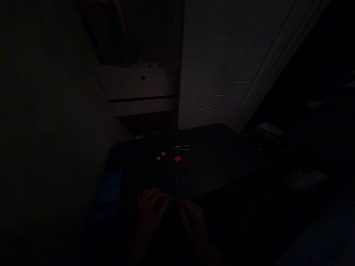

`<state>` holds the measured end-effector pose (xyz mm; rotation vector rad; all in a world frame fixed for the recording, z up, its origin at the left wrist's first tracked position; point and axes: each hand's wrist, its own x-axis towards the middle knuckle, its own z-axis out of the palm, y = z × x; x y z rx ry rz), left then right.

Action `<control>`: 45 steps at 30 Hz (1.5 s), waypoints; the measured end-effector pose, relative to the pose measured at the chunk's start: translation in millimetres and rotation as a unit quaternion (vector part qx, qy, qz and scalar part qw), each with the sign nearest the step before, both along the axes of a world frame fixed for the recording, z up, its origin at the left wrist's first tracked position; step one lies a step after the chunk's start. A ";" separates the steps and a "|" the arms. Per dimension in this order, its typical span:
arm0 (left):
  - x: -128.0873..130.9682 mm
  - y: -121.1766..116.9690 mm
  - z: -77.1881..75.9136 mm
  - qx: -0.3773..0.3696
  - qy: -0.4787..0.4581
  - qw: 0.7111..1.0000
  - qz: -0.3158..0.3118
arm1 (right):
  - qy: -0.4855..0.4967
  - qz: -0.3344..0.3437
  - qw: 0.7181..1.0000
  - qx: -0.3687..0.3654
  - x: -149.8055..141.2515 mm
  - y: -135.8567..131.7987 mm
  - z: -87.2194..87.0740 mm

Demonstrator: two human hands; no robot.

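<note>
The scene is very dark. At the near edge of a dark table point(210, 155), my left hand point(151, 205) is closed with its fingers curled, thumb and fingertips drawn together. Close beside it on the right, my right hand point(192, 216) is closed too. A small, thin, faintly shiny piece point(172, 198) shows between the fingertips of both hands; its kind is too dim to make out. Beyond the hands lie a small red block point(177, 159), two smaller red pieces point(163, 153) and two thin metallic rods point(181, 147). Some dim small items point(190, 179) rest just ahead of my right hand.
A bluish flat rectangle point(109, 192) lies at the table's left side. Behind the table stand a drawer unit point(144, 85) and a pale panelled door point(216, 74). A wall point(50, 129) rises on the left. A pale box-like object point(269, 129) sits at the right.
</note>
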<state>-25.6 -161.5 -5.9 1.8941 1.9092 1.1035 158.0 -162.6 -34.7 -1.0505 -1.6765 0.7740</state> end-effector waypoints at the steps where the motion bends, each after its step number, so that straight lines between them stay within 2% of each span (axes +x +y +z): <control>1: 0.0 0.0 -0.2 -0.001 -0.001 1.000 0.001 | 0.002 0.002 1.000 -0.003 -0.2 -0.5 -0.6; 13: -1.6 0.8 -1.1 -0.006 -0.008 1.000 0.001 | 0.035 0.037 0.996 -0.072 5.8 10.1 7.8; 19: -5.6 0.5 -5.2 0.006 -0.007 1.000 -0.004 | 0.044 0.021 0.994 -0.098 5.4 11.1 9.5; 25: -9.2 -2.6 -6.6 0.022 -0.014 1.000 -0.006 | 0.047 -0.009 0.995 -0.086 1.5 -0.6 10.5; 37: -0.2 -1.7 -3.8 0.030 -0.015 0.999 0.006 | 0.034 -0.013 0.997 -0.062 -2.2 -9.6 4.4; 45: -0.7 -2.7 -4.7 0.016 -0.015 1.000 0.007 | 0.023 0.000 0.999 -0.037 0.9 -0.9 5.0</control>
